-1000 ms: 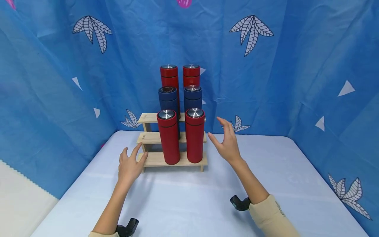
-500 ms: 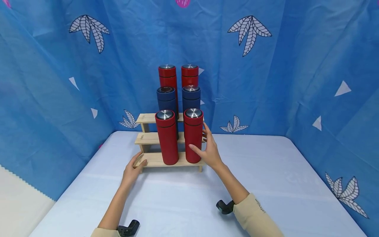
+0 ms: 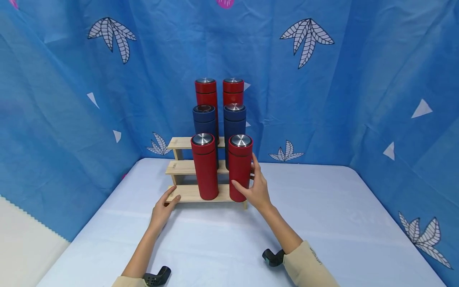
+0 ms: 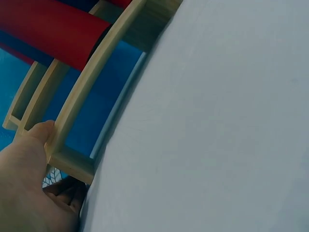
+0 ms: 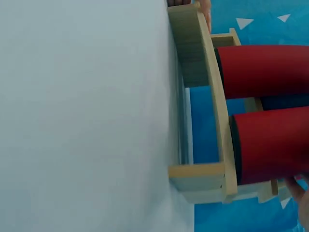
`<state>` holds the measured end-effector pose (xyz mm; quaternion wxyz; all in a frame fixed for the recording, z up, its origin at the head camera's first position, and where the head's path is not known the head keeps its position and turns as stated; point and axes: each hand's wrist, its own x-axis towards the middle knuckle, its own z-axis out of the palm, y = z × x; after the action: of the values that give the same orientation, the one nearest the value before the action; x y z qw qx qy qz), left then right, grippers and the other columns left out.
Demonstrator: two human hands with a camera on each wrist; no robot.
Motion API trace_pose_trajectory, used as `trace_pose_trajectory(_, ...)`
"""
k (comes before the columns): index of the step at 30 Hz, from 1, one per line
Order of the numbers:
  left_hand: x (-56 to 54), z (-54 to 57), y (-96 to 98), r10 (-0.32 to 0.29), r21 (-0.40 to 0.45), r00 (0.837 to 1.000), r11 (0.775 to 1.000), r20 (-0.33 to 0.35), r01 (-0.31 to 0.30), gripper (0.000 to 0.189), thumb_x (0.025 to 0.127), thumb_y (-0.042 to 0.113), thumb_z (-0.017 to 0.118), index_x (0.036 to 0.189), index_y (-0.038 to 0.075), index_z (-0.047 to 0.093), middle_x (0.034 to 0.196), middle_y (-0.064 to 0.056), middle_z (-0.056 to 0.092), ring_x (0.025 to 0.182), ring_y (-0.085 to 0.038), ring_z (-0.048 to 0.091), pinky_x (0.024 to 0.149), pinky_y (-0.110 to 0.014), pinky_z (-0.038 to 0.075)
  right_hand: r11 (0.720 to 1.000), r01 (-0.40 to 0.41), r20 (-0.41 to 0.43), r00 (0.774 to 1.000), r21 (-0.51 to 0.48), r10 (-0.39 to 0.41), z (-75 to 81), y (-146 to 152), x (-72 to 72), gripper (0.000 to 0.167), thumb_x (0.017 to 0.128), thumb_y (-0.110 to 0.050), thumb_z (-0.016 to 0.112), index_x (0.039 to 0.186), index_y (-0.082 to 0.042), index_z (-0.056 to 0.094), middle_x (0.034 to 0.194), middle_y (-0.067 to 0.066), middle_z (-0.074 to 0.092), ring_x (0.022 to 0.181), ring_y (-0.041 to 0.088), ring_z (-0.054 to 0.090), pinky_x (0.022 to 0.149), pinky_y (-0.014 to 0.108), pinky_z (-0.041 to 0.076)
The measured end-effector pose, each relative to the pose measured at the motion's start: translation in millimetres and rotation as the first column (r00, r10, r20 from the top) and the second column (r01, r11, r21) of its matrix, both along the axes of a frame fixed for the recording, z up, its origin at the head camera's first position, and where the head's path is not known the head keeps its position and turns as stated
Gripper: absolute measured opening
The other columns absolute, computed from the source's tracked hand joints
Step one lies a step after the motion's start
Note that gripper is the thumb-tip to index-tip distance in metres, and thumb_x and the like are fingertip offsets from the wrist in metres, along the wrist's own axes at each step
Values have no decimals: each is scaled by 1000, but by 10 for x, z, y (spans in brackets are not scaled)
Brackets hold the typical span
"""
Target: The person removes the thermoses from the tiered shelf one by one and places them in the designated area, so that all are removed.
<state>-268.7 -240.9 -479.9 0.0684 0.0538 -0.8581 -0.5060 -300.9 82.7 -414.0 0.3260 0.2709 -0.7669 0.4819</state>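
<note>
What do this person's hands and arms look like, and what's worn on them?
The left hand and right hand are ungloved. A beige fabric left sleeve and matching right sleeve end on the forearms; dark lettering on the right is too small to read. Bent black devices, one left, one right, sit beside the cuffs.

Legible text: none. Head view, lower right: dark lettering [image 3: 315, 256] on the beige sleeve [image 3: 307, 266], too small to read. Left of centre: faint marks on the wooden rack's [image 3: 188, 193] upper board [image 3: 183, 142] and middle board [image 3: 185, 167], unreadable.
</note>
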Motion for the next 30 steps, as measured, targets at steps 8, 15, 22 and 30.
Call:
trace_pose_trajectory(8,-6,-22,-17,12,-12,1000,1000,-11,-12,67,85,62,49,143,30,35,142,-14,37,101,-26,49,75,-35,40,999,30,-154,988,19,-27,-66,366,128,105,64,-9,81,146,-6,17,117,13,56,100,24,56,74,39,51)
trace_pose_trajectory(15,1,-38,-19,13,-29,1000,999,-29,-14,65,87,60,49,142,30,35,140,-13,40,96,-25,50,71,-33,40,985,165,-149,974,-42,-169,-39,694,-27,107,63,-3,82,146,-9,15,123,15,51,105,26,52,75,46,50)
trace_pose_trajectory(22,7,-59,-17,11,-37,998,999,-56,-13,62,89,56,50,142,27,36,137,-14,43,91,-24,50,68,-32,41,975,201,-41,978,-91,-206,-6,809,-365,105,71,-7,80,149,-20,10,129,16,46,112,31,48,78,53,46)
trace_pose_trajectory(30,-15,-79,-9,8,-34,998,999,-67,-10,62,87,59,50,141,31,37,133,-11,47,89,-22,51,68,-32,41,972,201,51,979,-117,-196,-211,821,-700,101,76,-14,77,149,-24,8,130,16,46,113,33,48,79,53,46)
